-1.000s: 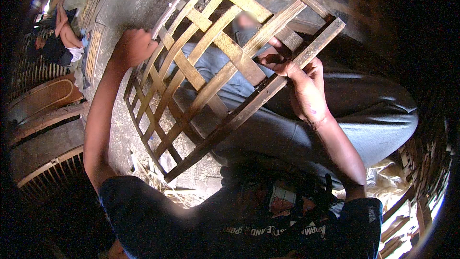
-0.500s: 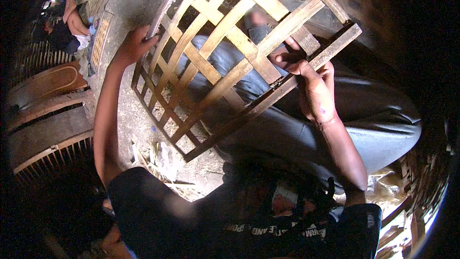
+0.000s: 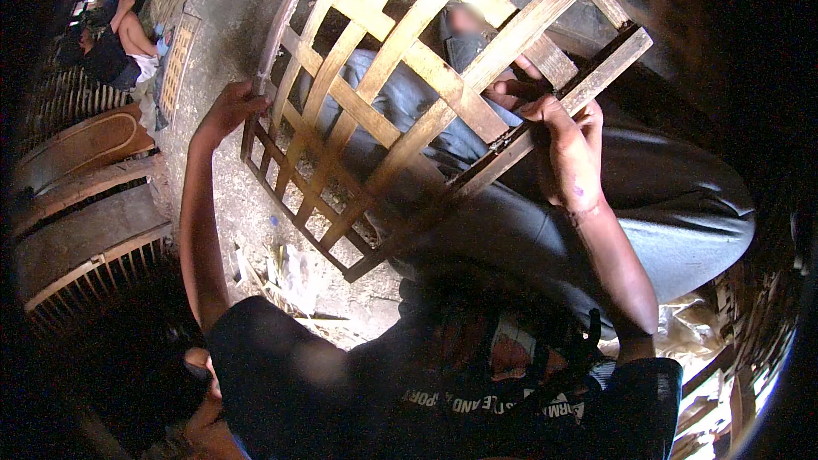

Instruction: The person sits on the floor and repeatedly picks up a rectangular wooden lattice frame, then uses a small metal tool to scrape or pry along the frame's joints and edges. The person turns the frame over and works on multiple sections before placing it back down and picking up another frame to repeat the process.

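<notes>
A framed lattice panel (image 3: 443, 77) of broad, pale interlaced slats is tilted in front of me, above my legs. My left hand (image 3: 232, 112) is closed on its left edge, the thumb against the dark frame. Around the lower right frame bar (image 3: 609, 68) my right hand (image 3: 569, 153) is wrapped, thumb on the near side and fingers partly hidden behind the slats. Grey trousers (image 3: 682, 230) and a small blurred dark object (image 3: 464, 38) show through and beside the lattice.
Another person (image 3: 111, 55) is at the far left, beside a second lattice panel (image 3: 177, 64). Curved wooden pieces (image 3: 77, 153) and a slatted rack (image 3: 102, 268) stand at the left. Loose strips and scraps (image 3: 294, 277) litter the floor, with more strips (image 3: 767, 290) at the right.
The panel has shifted slightly right, its lower corner rising a little. My left hand has moved down along its edge. My right hand keeps its hold and moves slightly right with it.
</notes>
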Motion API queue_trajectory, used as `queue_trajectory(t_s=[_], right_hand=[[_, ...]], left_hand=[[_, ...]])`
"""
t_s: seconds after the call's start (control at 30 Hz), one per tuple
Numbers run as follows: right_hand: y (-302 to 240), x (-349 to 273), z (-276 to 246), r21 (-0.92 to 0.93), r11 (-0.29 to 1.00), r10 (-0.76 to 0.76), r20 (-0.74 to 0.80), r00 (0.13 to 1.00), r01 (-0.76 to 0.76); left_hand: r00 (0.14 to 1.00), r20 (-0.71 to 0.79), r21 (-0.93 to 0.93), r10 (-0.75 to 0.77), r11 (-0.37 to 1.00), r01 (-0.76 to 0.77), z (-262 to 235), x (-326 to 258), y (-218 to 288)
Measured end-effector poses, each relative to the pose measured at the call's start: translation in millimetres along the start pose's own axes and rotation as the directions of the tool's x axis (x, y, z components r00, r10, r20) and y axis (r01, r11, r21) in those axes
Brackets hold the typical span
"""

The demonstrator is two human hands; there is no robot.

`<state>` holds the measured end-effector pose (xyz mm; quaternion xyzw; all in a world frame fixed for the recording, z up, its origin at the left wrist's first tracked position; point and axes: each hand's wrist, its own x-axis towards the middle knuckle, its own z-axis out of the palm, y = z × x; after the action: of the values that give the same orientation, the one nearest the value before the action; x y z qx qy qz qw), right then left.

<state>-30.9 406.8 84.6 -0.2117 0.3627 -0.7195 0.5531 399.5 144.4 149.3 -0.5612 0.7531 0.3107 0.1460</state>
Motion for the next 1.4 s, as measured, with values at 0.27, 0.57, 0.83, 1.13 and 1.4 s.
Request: queue_trajectory(t_s=[0.27, 0.57, 0.83, 1.13, 1.4], right_hand=[[-1.7, 0.9, -4.8, -0.063, 0.998, -0.006, -0.012, 1.0, 0.005], [2.4, -0.5, -6.4, -0.037, 0.996, -0.081, 0.03, 0.996, 0.082], [0.6, 1.1, -15.2, -0.061, 0.997, -0.053, 0.034, 0.998, 0.055], [-6.8, 8.6, -25.2, 0.002, 0.998, 0.061, -0.046, 0.997, -0.061], [-48.5, 16.7, -30.2, 0.02, 0.996, 0.09, -0.057, 0.994, -0.089]], left_hand=[[0.997, -0.01, 0.304, -0.077, 0.95, 0.076, 22.6, -16.7, 39.3], [0.983, -0.154, 0.451, 0.104, 0.892, -0.024, 31.7, -24.8, 45.8], [0.986, -0.144, 0.497, 0.086, 0.868, -0.003, 42.7, -14.8, 25.6], [0.995, -0.025, 0.197, 0.097, 0.976, -0.091, 15.6, -10.3, 61.4], [0.823, -0.371, 0.702, 0.43, 0.71, -0.054, -6.8, 33.4, 32.9]])
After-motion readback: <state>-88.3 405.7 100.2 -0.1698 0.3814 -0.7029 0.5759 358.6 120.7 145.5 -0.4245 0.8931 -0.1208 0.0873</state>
